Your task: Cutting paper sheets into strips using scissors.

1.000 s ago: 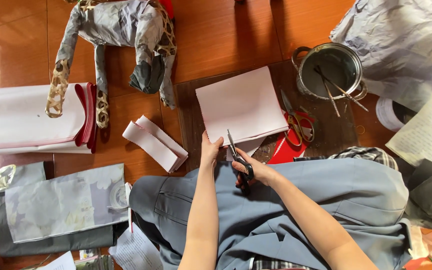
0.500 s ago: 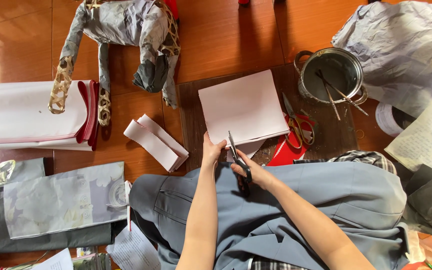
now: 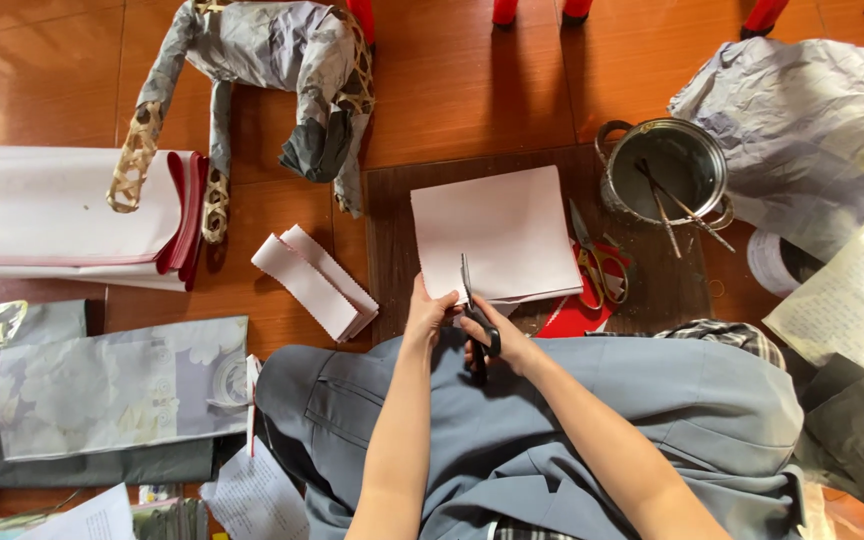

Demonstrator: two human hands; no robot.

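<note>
At about 2 o'clock from the hands, a round metal pot [image 3: 664,170] stands on the dark mat [image 3: 392,230] laid over the wooden floor [image 3: 472,80]; 2 or 3 thin sticks [image 3: 674,210] lean inside it, their tips crossing its rim. Whether it holds anything else cannot be told.

The left hand [image 3: 427,312] pinches the near edge of a stack of white paper sheets [image 3: 500,232], fingers curled under and thumb on top. The right hand [image 3: 497,345] is clenched through the black handles of a pair of scissors [image 3: 474,305], whose blades point toward 12 o'clock and bite into the stack's near edge just beside the left hand's fingertips. The stack lies on the mat, directly at 12 o'clock from both hands.

At 3 o'clock from the stack, a second pair of scissors with orange handles [image 3: 597,262] lies on the mat. At 9 o'clock, folded white paper strips [image 3: 314,282] rest on the floor.
</note>
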